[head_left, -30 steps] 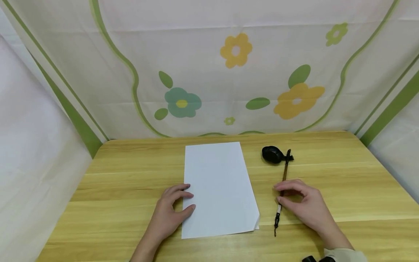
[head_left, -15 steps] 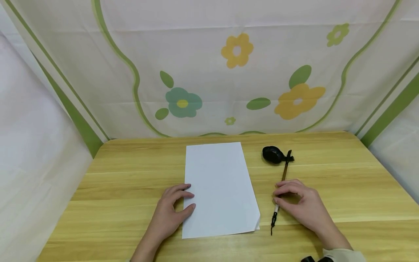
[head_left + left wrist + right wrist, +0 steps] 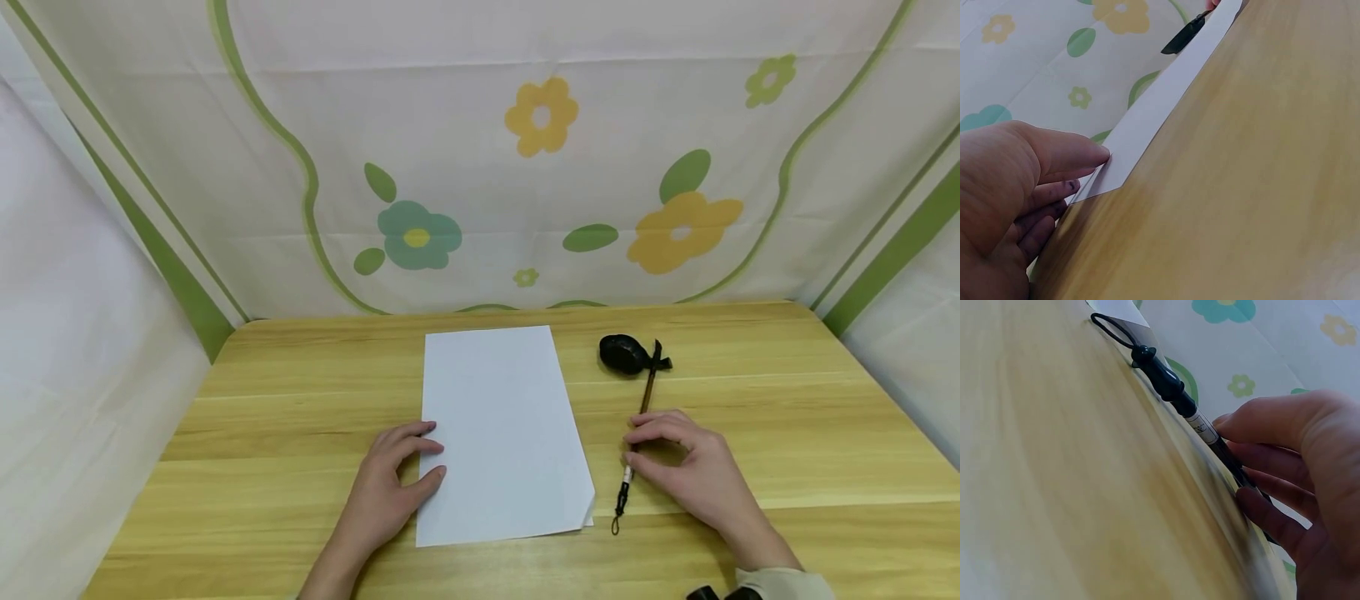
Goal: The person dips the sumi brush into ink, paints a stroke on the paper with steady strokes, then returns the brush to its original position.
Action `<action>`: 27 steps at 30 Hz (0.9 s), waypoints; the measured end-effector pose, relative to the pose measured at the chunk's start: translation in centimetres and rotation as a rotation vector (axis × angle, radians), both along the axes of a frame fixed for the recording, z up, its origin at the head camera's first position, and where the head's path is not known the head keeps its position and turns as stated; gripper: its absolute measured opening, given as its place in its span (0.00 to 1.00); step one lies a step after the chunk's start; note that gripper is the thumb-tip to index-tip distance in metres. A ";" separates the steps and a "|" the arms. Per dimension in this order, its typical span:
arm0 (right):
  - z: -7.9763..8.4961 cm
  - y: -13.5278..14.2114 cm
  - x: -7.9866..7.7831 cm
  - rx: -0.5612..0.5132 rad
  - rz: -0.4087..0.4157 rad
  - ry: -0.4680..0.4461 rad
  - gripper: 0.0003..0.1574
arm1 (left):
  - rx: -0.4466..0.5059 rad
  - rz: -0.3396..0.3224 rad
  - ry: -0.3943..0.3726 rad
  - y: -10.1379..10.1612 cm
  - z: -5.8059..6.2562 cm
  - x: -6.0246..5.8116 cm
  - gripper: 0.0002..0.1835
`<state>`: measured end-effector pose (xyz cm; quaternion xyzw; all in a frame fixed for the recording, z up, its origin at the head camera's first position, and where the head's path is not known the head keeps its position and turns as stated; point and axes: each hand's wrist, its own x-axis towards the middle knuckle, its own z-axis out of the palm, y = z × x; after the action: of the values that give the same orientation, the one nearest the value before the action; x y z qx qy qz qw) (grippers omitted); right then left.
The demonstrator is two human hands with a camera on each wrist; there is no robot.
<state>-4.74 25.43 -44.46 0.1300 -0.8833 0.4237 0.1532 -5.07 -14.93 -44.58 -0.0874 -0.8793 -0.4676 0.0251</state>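
A sheet of white paper (image 3: 498, 433) lies on the table, its lower right corner folded up. My left hand (image 3: 390, 483) rests at the sheet's left edge, fingers and thumb relaxed and spread on it. In the right wrist view, a writing brush (image 3: 1163, 378) with a dark ornamented end, a hanging loop and a white label shows. My right hand (image 3: 693, 467) pinches its shaft between thumb and fingers. The brush's far, dark tip lies on the stem of a black, spoon-like dish (image 3: 624, 354) to the right of the paper.
The wood-grain table (image 3: 300, 417) ends at a white cloth backdrop (image 3: 480, 167) printed with flowers, which also rises at both sides. A small black object (image 3: 705, 593) sits by the right sleeve at the bottom edge.
The loop end of the brush has swung left, and my right hand has shifted slightly left with it. The left hand and paper stay in place.
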 end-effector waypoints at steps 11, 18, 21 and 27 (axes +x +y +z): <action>0.2 -1.0 -0.6 0.026 0.060 0.072 0.23 | 0.002 -0.001 0.028 0.0 -0.1 0.0 0.11; 0.1 -1.3 -0.6 0.041 0.052 0.075 0.23 | 0.000 -0.001 0.026 0.0 -0.2 0.0 0.11; 0.0 -1.3 -0.6 0.054 0.040 0.079 0.23 | -0.002 0.001 0.031 0.0 -0.1 0.0 0.11; 0.0 -1.3 -0.6 0.072 0.039 0.087 0.23 | -0.002 0.004 0.031 0.1 -0.2 0.0 0.11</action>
<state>-5.31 24.17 -44.43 0.1710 -0.8877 0.3885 0.1785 -5.07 -14.88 -44.81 -0.0930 -0.8794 -0.4653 0.0394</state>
